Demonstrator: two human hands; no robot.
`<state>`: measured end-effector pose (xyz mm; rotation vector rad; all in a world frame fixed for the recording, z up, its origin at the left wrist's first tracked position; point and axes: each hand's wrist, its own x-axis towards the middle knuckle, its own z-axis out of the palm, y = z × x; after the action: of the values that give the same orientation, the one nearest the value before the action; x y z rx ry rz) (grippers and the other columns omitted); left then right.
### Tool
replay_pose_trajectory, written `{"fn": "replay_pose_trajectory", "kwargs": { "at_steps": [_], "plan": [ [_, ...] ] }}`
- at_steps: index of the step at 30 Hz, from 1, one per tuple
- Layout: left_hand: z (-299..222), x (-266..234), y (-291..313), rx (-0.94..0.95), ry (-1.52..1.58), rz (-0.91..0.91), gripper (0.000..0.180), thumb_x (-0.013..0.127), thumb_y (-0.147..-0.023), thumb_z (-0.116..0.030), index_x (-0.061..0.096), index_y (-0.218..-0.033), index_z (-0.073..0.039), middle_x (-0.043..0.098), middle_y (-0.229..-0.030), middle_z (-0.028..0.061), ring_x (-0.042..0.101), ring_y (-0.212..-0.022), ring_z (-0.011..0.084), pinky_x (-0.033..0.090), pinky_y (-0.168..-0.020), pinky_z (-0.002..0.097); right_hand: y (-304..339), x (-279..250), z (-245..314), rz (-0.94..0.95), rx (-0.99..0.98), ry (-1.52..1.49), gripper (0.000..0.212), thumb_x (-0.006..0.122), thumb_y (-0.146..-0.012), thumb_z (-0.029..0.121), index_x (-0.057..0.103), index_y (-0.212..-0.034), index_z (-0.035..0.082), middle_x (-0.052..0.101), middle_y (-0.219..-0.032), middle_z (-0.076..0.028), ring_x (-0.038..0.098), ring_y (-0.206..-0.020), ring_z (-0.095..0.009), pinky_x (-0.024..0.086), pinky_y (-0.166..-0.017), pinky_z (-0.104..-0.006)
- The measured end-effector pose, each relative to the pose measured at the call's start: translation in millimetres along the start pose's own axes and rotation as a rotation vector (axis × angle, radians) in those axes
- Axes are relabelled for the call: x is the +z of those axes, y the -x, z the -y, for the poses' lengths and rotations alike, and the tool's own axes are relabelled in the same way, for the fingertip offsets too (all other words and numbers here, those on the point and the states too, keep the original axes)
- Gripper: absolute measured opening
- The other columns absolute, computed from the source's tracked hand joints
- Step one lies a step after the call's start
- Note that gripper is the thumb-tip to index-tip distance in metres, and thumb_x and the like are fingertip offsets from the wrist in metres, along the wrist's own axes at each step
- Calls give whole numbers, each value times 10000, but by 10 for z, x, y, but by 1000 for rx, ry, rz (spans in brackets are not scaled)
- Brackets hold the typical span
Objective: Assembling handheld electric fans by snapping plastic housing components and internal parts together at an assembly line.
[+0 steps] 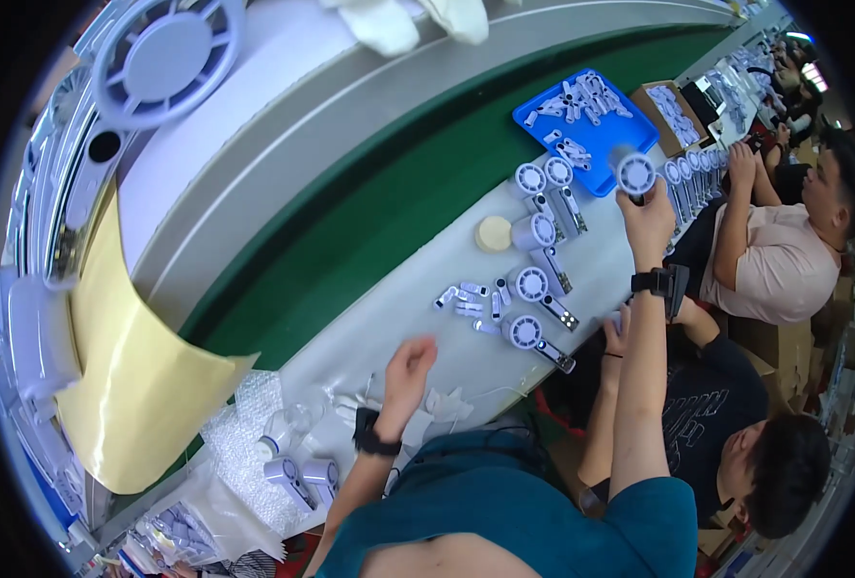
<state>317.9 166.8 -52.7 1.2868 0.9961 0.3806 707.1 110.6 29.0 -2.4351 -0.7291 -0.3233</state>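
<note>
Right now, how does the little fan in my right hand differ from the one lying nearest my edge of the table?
The held fan is raised off the table in the right hand, which covers its handle; the nearest lying fan rests flat on the white table, untouched, with its grey handle in full view. The held fan is beside the blue tray; the lying one ends a row of fans. Both have round white grilles.

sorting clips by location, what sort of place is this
Most likely a factory assembly line for small handheld fans. A green conveyor belt runs beside a long bench, fans lie in a row, a blue tray holds small parts, and the right hand holds a fan.
</note>
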Motion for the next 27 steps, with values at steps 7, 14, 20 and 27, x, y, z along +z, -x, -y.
{"fn": "replay_pose_trajectory", "kwargs": {
  "at_steps": [7,14,20,27],
  "plan": [
    [326,164,-859,674,-808,-211,270,597,-783,-64,594,-1053,-48,582,-875,107,576,-754,256,473,-696,300,993,-427,1118,824,527,-1693,295,522,-794,208,511,-992,-11,585,-707,-124,555,-563,-216,464,-557,-307],
    [-346,-280,91,486,-628,8,289,615,-767,-24,608,-1055,-37,570,-847,103,559,-699,223,473,-649,286,1990,-519,1326,949,575,-1390,328,441,-887,280,449,-1080,15,548,-765,-92,556,-625,-190,461,-598,-313],
    [-884,-442,951,508,-60,77,276,665,-713,-6,610,-984,-13,557,-812,90,561,-676,160,459,-600,263,2588,-656,1500,1134,532,-1596,368,335,-950,377,438,-1078,47,552,-776,-78,563,-657,-157,468,-603,-278],
    [-1113,-476,1528,641,-188,-192,227,671,-710,10,627,-932,-3,561,-778,69,556,-699,143,457,-628,246,2923,-983,1738,1043,481,-1617,355,302,-960,371,413,-1106,67,548,-866,-76,563,-713,-155,467,-646,-285]
  ]
}}
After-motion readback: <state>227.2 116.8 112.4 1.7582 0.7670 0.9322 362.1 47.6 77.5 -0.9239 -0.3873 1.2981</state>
